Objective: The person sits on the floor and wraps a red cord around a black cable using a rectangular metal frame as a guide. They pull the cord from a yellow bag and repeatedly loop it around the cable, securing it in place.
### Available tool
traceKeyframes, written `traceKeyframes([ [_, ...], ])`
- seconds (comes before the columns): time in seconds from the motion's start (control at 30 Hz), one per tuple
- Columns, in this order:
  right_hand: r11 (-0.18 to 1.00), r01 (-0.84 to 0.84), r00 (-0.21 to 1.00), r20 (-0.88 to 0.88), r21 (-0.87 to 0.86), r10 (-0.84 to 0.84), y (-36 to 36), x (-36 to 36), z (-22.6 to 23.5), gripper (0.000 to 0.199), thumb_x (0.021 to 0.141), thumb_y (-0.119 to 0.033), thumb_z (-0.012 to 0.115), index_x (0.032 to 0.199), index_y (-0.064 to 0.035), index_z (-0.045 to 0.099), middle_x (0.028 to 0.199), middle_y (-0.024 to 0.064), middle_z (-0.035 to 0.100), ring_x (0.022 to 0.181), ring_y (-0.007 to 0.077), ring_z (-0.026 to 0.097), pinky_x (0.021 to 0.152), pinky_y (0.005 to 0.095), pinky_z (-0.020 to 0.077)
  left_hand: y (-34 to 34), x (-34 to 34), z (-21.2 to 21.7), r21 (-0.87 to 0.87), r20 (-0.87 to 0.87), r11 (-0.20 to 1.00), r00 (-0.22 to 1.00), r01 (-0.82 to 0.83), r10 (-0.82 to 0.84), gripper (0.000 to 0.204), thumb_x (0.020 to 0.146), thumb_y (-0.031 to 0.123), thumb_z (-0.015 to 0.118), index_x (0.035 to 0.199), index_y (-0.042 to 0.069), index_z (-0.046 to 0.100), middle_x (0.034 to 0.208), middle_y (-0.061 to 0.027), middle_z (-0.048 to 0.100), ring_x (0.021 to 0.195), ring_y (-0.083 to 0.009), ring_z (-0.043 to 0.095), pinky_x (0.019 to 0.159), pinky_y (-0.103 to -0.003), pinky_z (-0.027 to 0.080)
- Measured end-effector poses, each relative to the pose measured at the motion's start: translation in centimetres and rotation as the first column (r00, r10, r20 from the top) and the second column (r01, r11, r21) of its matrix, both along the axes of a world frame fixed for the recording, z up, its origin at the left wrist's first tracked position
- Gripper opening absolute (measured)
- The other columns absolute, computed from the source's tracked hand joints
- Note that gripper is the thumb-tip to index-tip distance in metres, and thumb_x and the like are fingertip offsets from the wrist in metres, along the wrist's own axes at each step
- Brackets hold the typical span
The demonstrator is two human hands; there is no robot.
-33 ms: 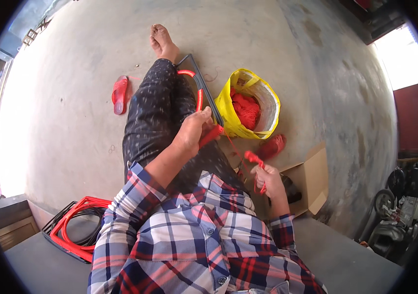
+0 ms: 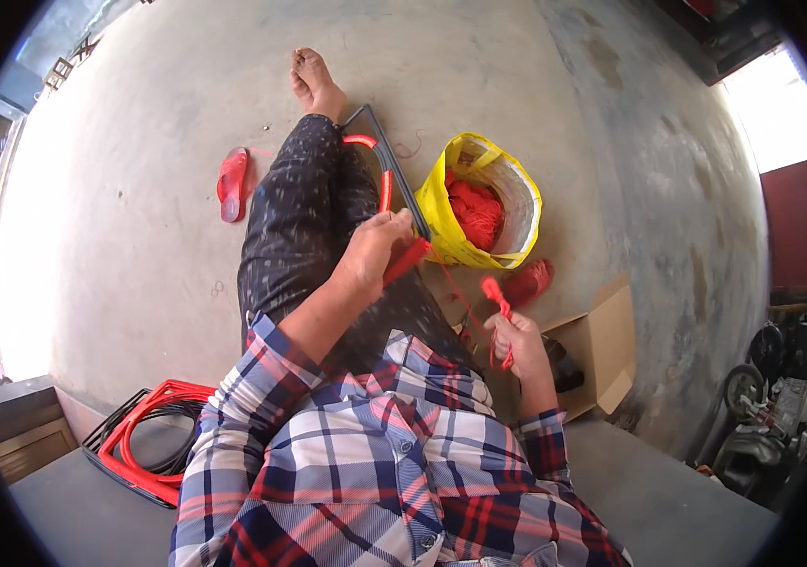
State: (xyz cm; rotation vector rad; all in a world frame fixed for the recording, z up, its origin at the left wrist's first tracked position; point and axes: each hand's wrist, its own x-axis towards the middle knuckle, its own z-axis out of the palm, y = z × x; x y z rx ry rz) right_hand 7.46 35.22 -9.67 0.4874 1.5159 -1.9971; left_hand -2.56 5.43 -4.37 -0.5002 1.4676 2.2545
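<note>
I sit on a concrete floor with my legs stretched out. A dark triangular frame (image 2: 394,156), partly wrapped in red cord, lies along my lap. My left hand (image 2: 375,250) is closed on the frame at the wrapped section. My right hand (image 2: 515,342), lower and to the right, grips a bundle of red cord (image 2: 496,291) that sticks up from the fist. A thin red strand (image 2: 455,288) runs from the frame toward that hand. Beside the frame stands a yellow bag (image 2: 441,203) holding red cord (image 2: 477,210).
A red sandal (image 2: 231,184) lies left of my leg and another red item (image 2: 528,282) lies by the bag. An open cardboard box (image 2: 607,345) sits at right. Stacked red-wrapped frames (image 2: 143,439) lie at lower left. A motorbike (image 2: 767,411) stands at far right.
</note>
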Motion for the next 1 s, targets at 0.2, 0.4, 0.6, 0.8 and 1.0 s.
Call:
traceKeyframes([
  [0.2,0.825,-0.231,0.96,-0.261,-0.516,0.105,-5.9,-3.5,3.3,0.048,0.099,-0.043,0.055,0.094,0.0047,0.06,0.077,0.0108,0.059,0.063,0.0164,0.056,0.058,0.027,0.047,0.9,3.5,2.2,-0.245,-0.278,0.904,0.867,0.352,-0.413,0.019,0.091,0.011,0.072,0.106,0.003,0.064,0.085,0.0003,0.064,0.082,-0.0075,0.059,0.076,-0.026,0.049],
  [0.4,0.777,-0.265,0.96,-0.083,-0.57,0.267,-8.8,-5.9,6.0,0.048,0.1,-0.047,0.052,0.105,0.0001,0.062,0.071,0.0069,0.057,0.059,0.0147,0.051,0.053,0.0269,0.0411,-0.2,3.1,5.2,-0.024,-0.266,0.985,0.949,0.169,-0.169,0.01,0.094,0.012,0.067,0.098,0.002,0.066,0.077,0.0013,0.063,0.064,-0.006,0.055,0.057,-0.021,0.043],
  [0.6,0.897,0.082,0.94,-0.264,-0.435,-0.214,-7.3,-11.2,3.3,0.018,0.094,-0.015,0.063,0.108,-0.0045,0.064,0.078,0.0013,0.053,0.066,0.0099,0.051,0.06,0.0255,0.0439,-3.2,-0.7,2.0,-0.636,-0.669,0.641,0.721,-0.43,-0.182,0.007,0.087,0.0,0.07,0.091,0.002,0.065,0.079,-0.0036,0.064,0.07,-0.0146,0.061,0.064,-0.03,0.049],
  [0.8,0.85,0.021,0.663,-0.644,0.526,0.382,-12.7,-11.3,0.6,0.026,0.079,0.0,0.068,0.105,0.0009,0.069,0.11,0.0109,0.066,0.106,0.0226,0.063,0.095,0.0313,0.0482,-0.3,0.3,-1.7,-0.651,-0.294,0.756,0.895,0.069,-0.335,0.014,0.091,0.001,0.062,0.106,0.001,0.064,0.101,-0.0082,0.07,0.094,-0.0145,0.067,0.085,-0.031,0.054],
  [1.0,0.929,0.233,0.724,-0.689,0.288,0.032,-9.2,-10.9,2.3,0.02,0.088,-0.007,0.07,0.105,0.0023,0.07,0.116,0.0085,0.064,0.106,0.0176,0.061,0.094,0.0308,0.0473,0.2,2.2,-2.6,-0.339,-0.296,0.936,0.933,0.097,-0.204,0.016,0.093,0.009,0.068,0.105,-0.001,0.063,0.094,-0.0032,0.067,0.086,-0.0094,0.062,0.08,-0.027,0.053],
])
